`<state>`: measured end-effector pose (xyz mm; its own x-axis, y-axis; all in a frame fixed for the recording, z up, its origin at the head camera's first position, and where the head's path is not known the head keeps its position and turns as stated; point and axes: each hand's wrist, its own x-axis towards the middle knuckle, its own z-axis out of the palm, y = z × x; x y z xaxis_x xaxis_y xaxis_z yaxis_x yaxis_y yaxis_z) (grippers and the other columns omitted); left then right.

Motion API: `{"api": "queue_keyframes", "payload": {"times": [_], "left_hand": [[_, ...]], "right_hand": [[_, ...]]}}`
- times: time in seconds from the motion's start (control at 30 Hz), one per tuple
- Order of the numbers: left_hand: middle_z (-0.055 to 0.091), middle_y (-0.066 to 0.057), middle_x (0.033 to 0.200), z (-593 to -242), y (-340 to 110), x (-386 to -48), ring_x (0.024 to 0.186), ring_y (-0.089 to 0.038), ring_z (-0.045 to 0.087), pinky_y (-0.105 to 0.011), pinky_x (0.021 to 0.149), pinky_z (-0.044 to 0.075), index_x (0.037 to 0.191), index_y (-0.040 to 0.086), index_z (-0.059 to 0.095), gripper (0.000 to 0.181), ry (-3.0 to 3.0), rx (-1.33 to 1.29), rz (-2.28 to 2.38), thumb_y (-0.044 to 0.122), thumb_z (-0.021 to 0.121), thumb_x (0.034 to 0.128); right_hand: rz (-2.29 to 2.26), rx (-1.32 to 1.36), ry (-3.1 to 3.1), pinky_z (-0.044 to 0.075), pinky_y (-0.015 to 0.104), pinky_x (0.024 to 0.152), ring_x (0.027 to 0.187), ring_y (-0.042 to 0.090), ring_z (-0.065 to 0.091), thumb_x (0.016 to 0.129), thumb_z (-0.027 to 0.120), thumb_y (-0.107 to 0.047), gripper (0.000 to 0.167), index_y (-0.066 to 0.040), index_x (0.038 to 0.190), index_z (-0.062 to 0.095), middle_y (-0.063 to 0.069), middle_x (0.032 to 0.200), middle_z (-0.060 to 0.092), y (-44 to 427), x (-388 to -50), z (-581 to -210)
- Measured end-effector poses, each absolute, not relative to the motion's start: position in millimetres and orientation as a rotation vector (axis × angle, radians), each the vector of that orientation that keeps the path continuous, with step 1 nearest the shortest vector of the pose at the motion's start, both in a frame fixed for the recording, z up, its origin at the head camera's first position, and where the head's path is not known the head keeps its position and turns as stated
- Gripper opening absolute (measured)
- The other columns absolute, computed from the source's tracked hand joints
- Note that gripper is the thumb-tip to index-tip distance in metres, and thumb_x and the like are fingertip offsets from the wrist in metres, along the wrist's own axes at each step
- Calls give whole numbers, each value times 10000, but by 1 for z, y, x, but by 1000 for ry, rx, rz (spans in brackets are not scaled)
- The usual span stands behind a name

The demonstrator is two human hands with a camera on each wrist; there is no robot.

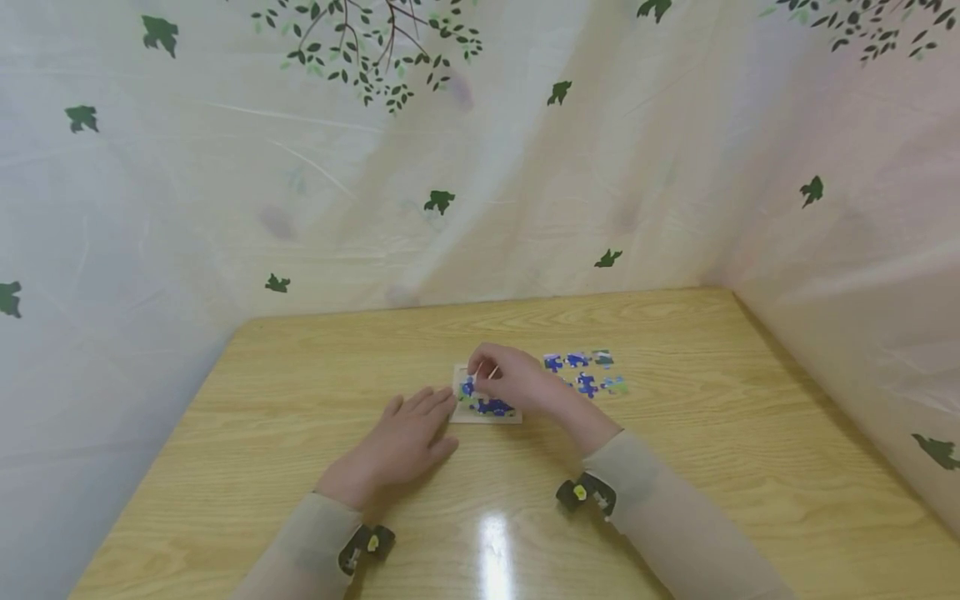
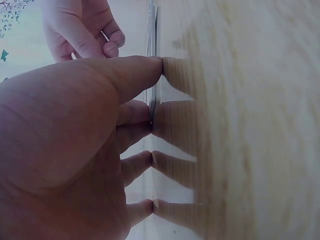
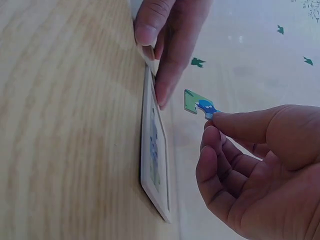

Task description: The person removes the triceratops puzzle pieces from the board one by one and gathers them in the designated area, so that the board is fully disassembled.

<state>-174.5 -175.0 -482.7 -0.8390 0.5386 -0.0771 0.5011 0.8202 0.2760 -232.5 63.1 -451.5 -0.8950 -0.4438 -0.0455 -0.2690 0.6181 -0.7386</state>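
In the right wrist view, my right hand [image 3: 265, 160] pinches a jigsaw puzzle piece [image 3: 196, 101], green with blue and white, between thumb and fingertips. It is held above a pale puzzle tray [image 1: 487, 419] that lies flat on the table. Blue and green pieces [image 1: 495, 407] fill part of the tray's lower area. My left hand [image 1: 401, 437] lies palm down with its fingers extended, fingertips on the table and at the tray's left edge. Seen from the left wrist, the thumb [image 2: 135, 72] also touches the tabletop.
Several loose puzzle pieces [image 1: 587, 385] lie in two rows to the right of the tray, partly hidden by the right wrist. The wooden table [image 1: 300, 367] ends at a pale curtain [image 1: 487, 250] printed with green leaves, at the back and sides.
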Motion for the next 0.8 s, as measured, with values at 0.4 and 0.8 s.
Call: {"api": "queue_keyframes", "payload": {"times": [0.4, 0.8], "left_hand": [[339, -122, 1784, -484, -174, -177, 1652, -416, 263, -712, 1316, 145, 1699, 43, 405, 686, 2851, 805, 366, 407, 587, 1146], [333, -138, 1783, -482, -175, -175, 1649, -423, 265, -715, 1314, 142, 1695, 33, 406, 687, 2843, 807, 374, 395, 595, 1142]], "right_hand": [[-1197, -577, 2613, 606, 355, 811, 970, 195, 685, 1109, 684, -145, 116, -175, 1216, 716, 24, 1093, 695, 83, -236, -438], [-1184, -586, 2662, 585, 364, 766, 939, 218, 651, 1108, 662, -144, 103, -156, 1183, 732, 40, 1057, 688, 119, -234, -437]]}}
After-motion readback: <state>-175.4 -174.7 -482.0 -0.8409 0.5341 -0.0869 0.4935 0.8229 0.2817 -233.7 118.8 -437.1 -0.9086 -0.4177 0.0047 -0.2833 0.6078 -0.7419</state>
